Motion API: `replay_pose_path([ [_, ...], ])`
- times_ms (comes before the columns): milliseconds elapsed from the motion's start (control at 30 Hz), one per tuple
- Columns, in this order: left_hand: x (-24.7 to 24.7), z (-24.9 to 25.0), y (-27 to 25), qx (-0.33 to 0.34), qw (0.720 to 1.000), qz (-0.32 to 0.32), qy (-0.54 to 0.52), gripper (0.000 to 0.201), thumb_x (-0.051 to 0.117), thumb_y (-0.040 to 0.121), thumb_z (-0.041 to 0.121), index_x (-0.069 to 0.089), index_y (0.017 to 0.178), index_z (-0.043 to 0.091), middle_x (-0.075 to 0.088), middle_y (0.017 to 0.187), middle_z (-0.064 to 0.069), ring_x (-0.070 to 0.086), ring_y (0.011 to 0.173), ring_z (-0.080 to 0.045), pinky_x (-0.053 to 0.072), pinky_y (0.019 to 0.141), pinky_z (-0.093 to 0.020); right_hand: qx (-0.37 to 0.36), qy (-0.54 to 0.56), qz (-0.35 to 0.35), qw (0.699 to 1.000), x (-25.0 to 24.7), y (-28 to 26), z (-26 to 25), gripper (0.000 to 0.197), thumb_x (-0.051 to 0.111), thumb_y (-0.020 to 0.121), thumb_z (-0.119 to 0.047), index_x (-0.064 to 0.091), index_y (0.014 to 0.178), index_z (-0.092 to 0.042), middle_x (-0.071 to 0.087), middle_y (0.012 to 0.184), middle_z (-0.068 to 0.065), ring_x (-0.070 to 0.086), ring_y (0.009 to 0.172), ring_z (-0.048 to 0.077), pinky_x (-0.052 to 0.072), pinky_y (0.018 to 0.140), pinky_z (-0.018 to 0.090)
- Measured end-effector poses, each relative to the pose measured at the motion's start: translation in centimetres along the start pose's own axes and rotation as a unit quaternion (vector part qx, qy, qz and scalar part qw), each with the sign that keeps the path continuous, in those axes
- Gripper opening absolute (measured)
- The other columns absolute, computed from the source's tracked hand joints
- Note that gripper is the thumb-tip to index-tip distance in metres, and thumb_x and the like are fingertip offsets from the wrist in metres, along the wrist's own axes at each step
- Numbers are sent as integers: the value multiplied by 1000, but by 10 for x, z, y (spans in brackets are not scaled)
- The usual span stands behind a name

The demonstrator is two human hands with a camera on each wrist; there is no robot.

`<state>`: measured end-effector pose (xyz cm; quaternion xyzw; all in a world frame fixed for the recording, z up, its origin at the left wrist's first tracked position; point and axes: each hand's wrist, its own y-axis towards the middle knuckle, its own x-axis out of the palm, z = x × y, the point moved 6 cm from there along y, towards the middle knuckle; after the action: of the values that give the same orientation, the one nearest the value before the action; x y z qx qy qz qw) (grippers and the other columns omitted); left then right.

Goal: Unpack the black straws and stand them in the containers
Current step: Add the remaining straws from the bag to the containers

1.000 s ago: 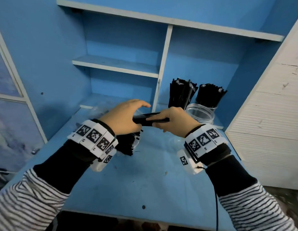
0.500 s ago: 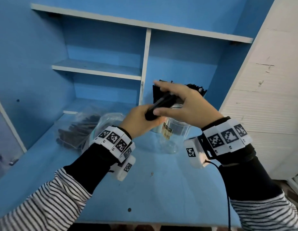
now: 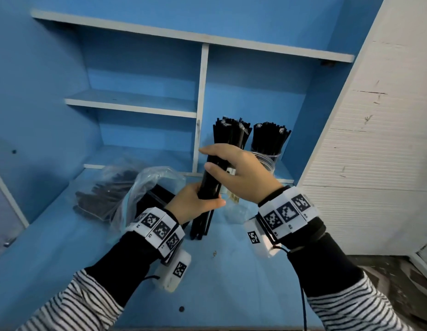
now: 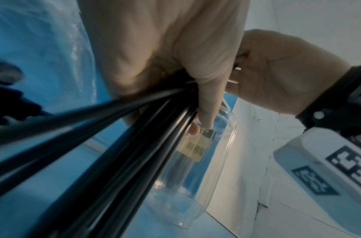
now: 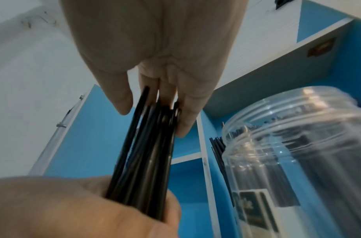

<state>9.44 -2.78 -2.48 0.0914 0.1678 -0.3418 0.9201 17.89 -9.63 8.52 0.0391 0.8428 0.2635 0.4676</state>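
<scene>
Raised from a slanted to a nearly upright position since half a second ago, the bundle of thin black plastic straws (image 3: 209, 185) is now grasped by both hands. Left hand (image 3: 192, 205): fingers curled round the lower part of the bundle, with the loose lower ends hanging below it towards the blue worktop (image 3: 112, 271). Right hand (image 3: 241, 174): thumb and fingers closed on the upper part of the bundle. Just behind the right hand, an empty clear plastic jar (image 3: 265, 161) bearing a barcode label stands on the worktop; its mouth fills the right of the right wrist view (image 5: 297, 145). Behind it, two further containers hold upright black straws (image 3: 269, 137). Left of the hands, a crumpled clear plastic bag (image 3: 145, 187) lies open, with more dark straws (image 3: 102, 197) in wrapping beside it. Background: blue shelving (image 3: 131, 106) with white edges.
</scene>
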Motion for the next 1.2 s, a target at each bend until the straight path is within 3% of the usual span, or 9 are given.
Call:
replay_pose_path([
  [267,0,0,-2,-27,999,-13,36,35,70,83,44,70,84,9,72,81,-1,69,86,-15,50,87,-30,-19,-18,-10,1000,9,4,-12,43,62,92,-29,56,132,-12,56,134,2,48,127,11,36,110,33],
  [467,-3,39,-11,46,999,20,-6,30,59,94,28,60,64,27,61,60,8,67,73,-11,49,79,-26,131,41,56,989,-18,-1,-3,117,76,59,-63,15,151,-22,31,151,-4,33,134,12,32,109,28],
  [600,11,56,-20,45,993,-108,16,43,63,90,20,62,49,33,57,55,9,57,60,-7,50,71,-26,103,33,-16,994,-11,-3,-13,69,83,64,-48,59,123,-18,50,121,-10,47,113,6,38,91,7],
  [700,18,64,-25,55,986,-156,29,40,69,84,15,55,48,22,55,56,1,56,61,-13,50,70,-29,80,81,-45,992,-8,-4,-19,22,77,78,-22,71,96,-11,65,82,-21,61,82,4,49,72,15],
  [767,17,74,-26,88,987,-132,15,30,72,82,8,57,56,8,56,57,-7,55,60,-18,50,66,-31,63,88,-32,994,-15,-3,-24,18,72,81,-14,66,82,3,68,75,9,64,71,23,53,67,39],
  [833,13,85,-22,124,989,-82,-12,19,74,80,5,62,69,-4,59,63,-16,58,60,-19,51,61,-31,57,94,1,994,-27,-3,-29,25,70,81,-11,59,78,11,62,73,24,61,68,34,51,61,44],
  [1000,5,100,-6,168,978,43,-115,55,84,72,20,55,118,24,66,108,-1,65,100,-11,56,81,-28,63,104,115,986,-72,4,-32,25,70,80,-13,59,80,9,64,77,26,65,71,32,55,63,47],
  [1100,4,94,7,180,971,108,-110,80,89,60,39,41,123,40,49,130,6,48,123,-7,42,99,-24,41,92,223,970,-107,6,-33,28,68,80,-13,57,76,12,61,74,29,61,68,36,52,59,44],
  [1200,14,79,22,135,981,92,-103,107,87,54,50,25,141,41,30,147,11,28,137,-3,24,100,-15,31,64,298,952,-133,5,-28,31,66,79,-15,55,75,13,60,72,28,59,66,34,49,57,36],
])
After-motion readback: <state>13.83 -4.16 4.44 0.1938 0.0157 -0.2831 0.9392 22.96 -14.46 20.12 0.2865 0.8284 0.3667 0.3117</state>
